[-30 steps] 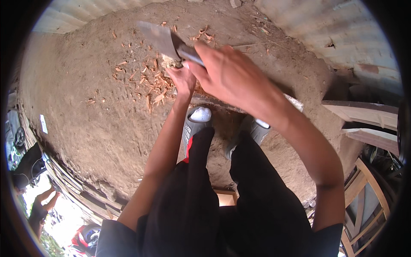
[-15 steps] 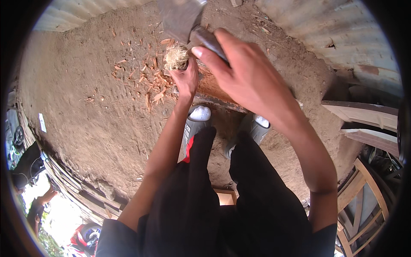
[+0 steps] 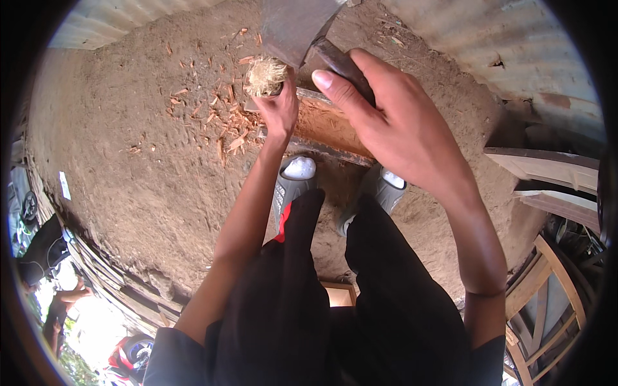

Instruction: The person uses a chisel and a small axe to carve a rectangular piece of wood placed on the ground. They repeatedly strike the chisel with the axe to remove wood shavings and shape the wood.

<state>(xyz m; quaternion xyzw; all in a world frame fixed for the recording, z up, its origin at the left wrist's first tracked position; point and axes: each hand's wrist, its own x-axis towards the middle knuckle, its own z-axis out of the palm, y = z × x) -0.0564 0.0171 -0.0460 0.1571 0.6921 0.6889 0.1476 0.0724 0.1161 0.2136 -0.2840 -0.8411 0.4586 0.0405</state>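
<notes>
Right hand: the right hand (image 3: 405, 125) is wrapping its fingers tight around the dark handle (image 3: 341, 64) of a hatchet, thumb lying along it; the grip is sitting close to the head, probably for short, controlled strokes.
Hatchet: its broad grey blade (image 3: 293, 26) is hanging at 12 o'clock, just above the stick's frayed end; the edge is pointing down toward it.
Left hand: the left hand (image 3: 278, 109) is closing around a wooden stick (image 3: 267, 74), holding it upright so the splintered, pale tip is facing the blade; fingers are staying below the tip, away from the edge.
Block: a reddish wooden block (image 3: 325, 128) is lying under both hands, seemingly serving as a rest.
Chips: wood chips (image 3: 225, 125) are lying scattered over the dirt ground (image 3: 129, 180) at 10 o'clock of the left hand.
Feet: two grey sandals (image 3: 293, 183) are standing at 6 o'clock of the block, bracing close behind it.
</notes>
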